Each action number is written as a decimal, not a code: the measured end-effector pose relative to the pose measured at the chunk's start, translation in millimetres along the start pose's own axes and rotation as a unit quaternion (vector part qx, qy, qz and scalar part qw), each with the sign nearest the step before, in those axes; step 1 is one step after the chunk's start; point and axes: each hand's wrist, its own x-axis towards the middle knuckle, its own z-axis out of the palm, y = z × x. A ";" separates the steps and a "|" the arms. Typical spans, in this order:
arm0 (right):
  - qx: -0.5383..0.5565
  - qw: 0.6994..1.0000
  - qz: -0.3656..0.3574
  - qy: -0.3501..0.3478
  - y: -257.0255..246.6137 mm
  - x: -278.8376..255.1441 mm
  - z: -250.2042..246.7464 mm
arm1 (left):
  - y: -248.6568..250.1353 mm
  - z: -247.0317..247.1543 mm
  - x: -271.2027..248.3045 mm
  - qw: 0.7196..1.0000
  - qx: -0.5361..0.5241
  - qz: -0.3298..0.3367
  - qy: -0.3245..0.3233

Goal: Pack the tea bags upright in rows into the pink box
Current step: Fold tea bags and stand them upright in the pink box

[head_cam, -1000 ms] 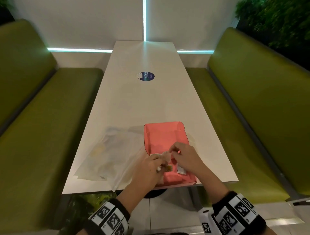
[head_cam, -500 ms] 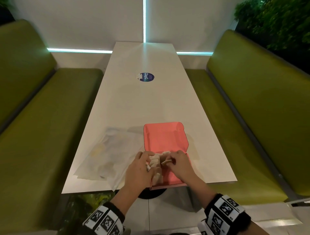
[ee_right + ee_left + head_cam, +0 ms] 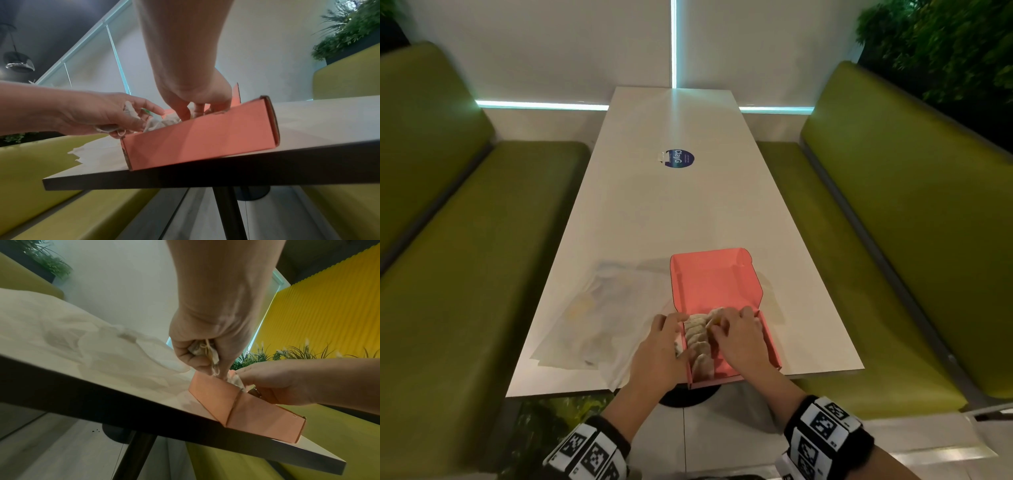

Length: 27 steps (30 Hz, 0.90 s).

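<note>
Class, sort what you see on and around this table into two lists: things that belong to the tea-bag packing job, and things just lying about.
Job:
pink box
tea bags in a row inside it
left hand, gripping spare tea bags
right hand, fingers in the box

Lying about:
clear plastic bag
blue sticker
green benches
plants
</note>
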 end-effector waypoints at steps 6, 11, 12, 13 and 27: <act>0.025 0.999 -0.016 -0.033 1.4 2.2 -16.8 | -0.2 -2.4 -0.2 1.000 0.012 -0.004 0.001; 0.019 0.999 0.026 -0.014 24.2 8.8 -51.7 | 1.5 -4.0 -0.6 1.000 0.012 -0.014 -0.003; 0.014 0.999 0.026 -0.020 29.2 9.1 -57.5 | 1.9 -4.3 -0.8 1.000 0.010 -0.014 -0.005; 0.009 0.999 0.023 -0.030 33.9 8.9 -61.4 | 2.5 -4.6 -0.9 1.000 0.008 -0.015 -0.007; -0.235 0.970 -0.058 -0.018 34.4 -9.1 -34.1 | 3.3 -5.9 1.9 0.999 0.035 -0.015 -0.013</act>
